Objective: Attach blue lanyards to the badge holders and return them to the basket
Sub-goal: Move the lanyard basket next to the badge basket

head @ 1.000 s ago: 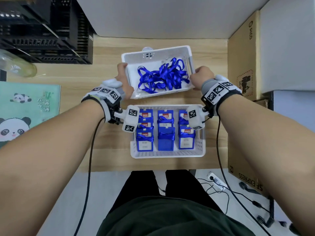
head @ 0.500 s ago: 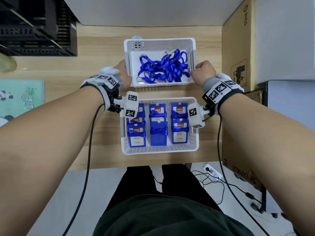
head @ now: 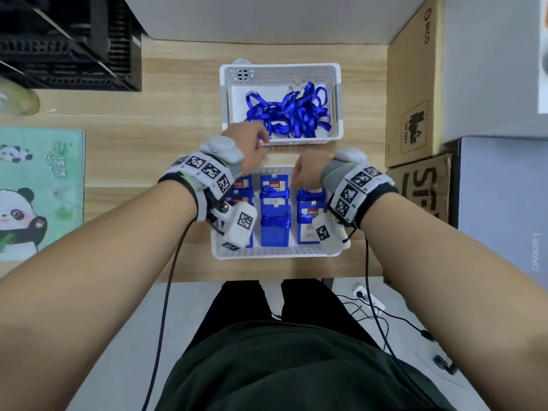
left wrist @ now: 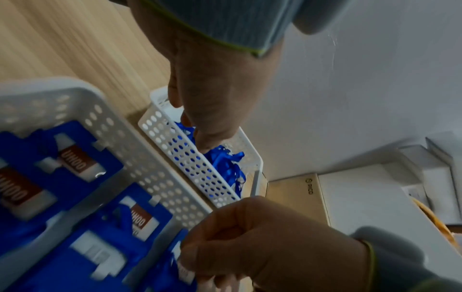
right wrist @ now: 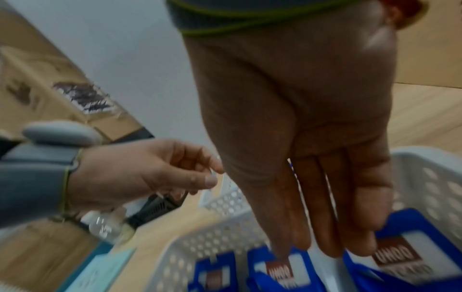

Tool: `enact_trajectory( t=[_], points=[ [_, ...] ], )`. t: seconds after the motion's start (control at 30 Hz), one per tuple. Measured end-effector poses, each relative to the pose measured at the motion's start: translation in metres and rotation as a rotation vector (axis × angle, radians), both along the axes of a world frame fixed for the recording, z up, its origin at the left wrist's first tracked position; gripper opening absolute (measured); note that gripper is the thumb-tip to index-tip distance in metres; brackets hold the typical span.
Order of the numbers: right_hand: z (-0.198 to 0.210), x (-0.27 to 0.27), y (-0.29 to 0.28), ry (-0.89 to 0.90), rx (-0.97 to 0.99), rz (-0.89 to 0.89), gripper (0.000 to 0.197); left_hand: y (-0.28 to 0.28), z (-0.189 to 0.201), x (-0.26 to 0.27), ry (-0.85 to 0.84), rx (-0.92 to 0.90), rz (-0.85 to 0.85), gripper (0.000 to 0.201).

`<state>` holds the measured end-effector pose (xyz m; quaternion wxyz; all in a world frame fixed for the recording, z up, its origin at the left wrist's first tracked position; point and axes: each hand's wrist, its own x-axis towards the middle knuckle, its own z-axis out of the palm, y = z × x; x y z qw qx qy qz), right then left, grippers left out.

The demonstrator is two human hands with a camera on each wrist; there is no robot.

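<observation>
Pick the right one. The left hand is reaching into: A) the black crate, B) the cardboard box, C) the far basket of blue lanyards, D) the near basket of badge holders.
C: the left hand has its fingertips over the near edge of the far basket, at the tangle of blue lanyards.

Both hands have been released from the sides of the far basket (head: 280,74), which they gripped a second ago. The left hand (head: 247,143) has been brought over the near-left corner of that basket, its fingers (left wrist: 208,142) lowered onto the blue lanyards (head: 292,112). The right hand (head: 308,173) has been drawn back to the near basket (head: 275,252), its fingers (right wrist: 325,227) extended down onto the badge holders (head: 274,185).
</observation>
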<state>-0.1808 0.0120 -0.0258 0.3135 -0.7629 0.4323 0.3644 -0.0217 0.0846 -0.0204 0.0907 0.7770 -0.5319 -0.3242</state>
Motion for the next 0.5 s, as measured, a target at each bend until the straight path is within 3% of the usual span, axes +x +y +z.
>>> enact_trajectory(
  t=[0.07,0.27,0.37,0.5],
  points=[
    [-0.012,-0.004,0.011,0.104,0.001,0.133,0.027,0.008,-0.005,-0.010,0.004,0.036,-0.054,0.014],
    [-0.033,-0.028,0.030,0.312,-0.096,0.440,0.006,0.033,-0.025,-0.027,-0.037,0.160,-0.146,0.022],
    [-0.036,-0.034,0.033,0.310,-0.140,0.478,0.007,0.041,-0.024,-0.029,-0.044,0.181,-0.147,0.027],
    [-0.036,-0.036,0.033,0.292,-0.144,0.437,0.010,0.040,-0.014,-0.023,-0.146,0.013,-0.123,0.041]
  ],
)
